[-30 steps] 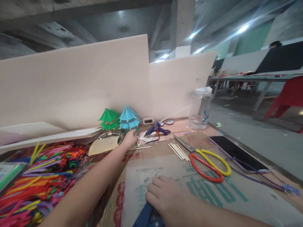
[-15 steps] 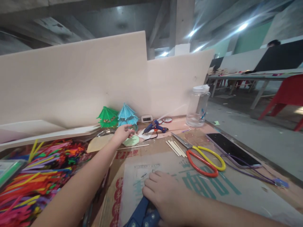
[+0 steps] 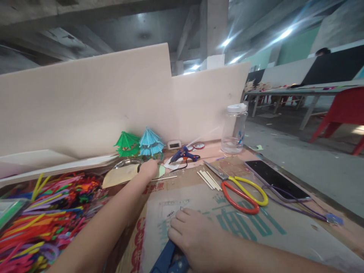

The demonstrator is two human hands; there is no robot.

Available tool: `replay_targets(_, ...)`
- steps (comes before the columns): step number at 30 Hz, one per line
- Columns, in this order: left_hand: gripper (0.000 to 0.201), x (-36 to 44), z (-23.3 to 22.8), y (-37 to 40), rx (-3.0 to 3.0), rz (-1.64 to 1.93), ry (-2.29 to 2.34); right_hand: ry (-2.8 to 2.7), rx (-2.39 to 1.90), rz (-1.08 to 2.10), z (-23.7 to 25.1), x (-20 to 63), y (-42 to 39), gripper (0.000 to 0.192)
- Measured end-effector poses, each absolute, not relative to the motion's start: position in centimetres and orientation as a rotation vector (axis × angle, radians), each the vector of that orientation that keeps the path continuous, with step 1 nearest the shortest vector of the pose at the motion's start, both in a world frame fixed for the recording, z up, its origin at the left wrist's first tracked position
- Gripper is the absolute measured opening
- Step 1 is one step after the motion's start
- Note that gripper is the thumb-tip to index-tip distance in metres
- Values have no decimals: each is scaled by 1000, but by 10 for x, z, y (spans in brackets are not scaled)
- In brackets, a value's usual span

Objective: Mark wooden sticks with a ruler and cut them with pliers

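Observation:
My left hand point(image 3: 149, 170) reaches far forward over the pale green piece point(image 3: 161, 171), close to the front of the light blue paper umbrellas point(image 3: 151, 143). Its fingertips are turned away from view, so whether they grip anything is hidden. Beside the blue stack stands a green paper umbrella stack point(image 3: 127, 144). My right hand point(image 3: 196, 233) is closed around a dark blue tool point(image 3: 167, 258) at the bottom centre; the tool's working end is out of sight. Under that hand lies a sheet of cardboard point(image 3: 204, 201) with teal print.
Colourful pipe cleaners point(image 3: 42, 220) fill the left. Ahead are a glue gun point(image 3: 182, 153), a small clock point(image 3: 174, 145) and a water bottle point(image 3: 233, 129). Thin sticks point(image 3: 209, 179), scissors point(image 3: 241, 193) and a phone point(image 3: 275, 180) lie to the right. A white board point(image 3: 113, 102) stands behind.
My left hand has lowered slightly and turned, so its fingers, seen raised near the blue umbrellas before, are now hidden. My right hand stays closed on the blue tool. The view has shifted slightly.

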State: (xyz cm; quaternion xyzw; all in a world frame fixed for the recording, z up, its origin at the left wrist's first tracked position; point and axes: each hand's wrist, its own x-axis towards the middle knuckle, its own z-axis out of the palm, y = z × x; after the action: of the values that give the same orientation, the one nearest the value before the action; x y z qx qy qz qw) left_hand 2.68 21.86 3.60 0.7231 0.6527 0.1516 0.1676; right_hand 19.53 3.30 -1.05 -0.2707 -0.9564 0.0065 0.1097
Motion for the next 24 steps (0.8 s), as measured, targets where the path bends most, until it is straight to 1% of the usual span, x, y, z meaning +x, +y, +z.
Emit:
replay_targets(4, 34, 36, 50, 211, 1968, 566, 1703, -2810, -793, 22, -10, 196, 33, 41)
replay_targets(7, 34, 47, 65, 189, 1891, 644, 1464, -2811, -780, 11, -9, 196, 34, 42)
replay_targets(11, 19, 64, 83, 136, 1813, 708, 1105, -2833, -784, -3, -5, 196, 35, 45)
replay_targets(12, 20, 67, 86, 122, 1794, 731, 1045, -2839, -791, -2, -4, 196, 35, 46)
replay_targets(14, 28, 72, 90, 97, 1764, 773, 950, -2831, -803, 1, -1, 196, 33, 46)
replay_targets(17, 35, 75, 93, 73, 1662, 839, 857, -2786, -808, -1, 1, 197, 31, 44)
replay_targets(21, 36, 77, 94, 61, 1327, 816, 768, -2760, -810, -4, -1, 197, 30, 40)
replay_targets(24, 46, 80, 95, 61, 1245, 793, 791, -2757, -810, -27, -3, 197, 29, 41)
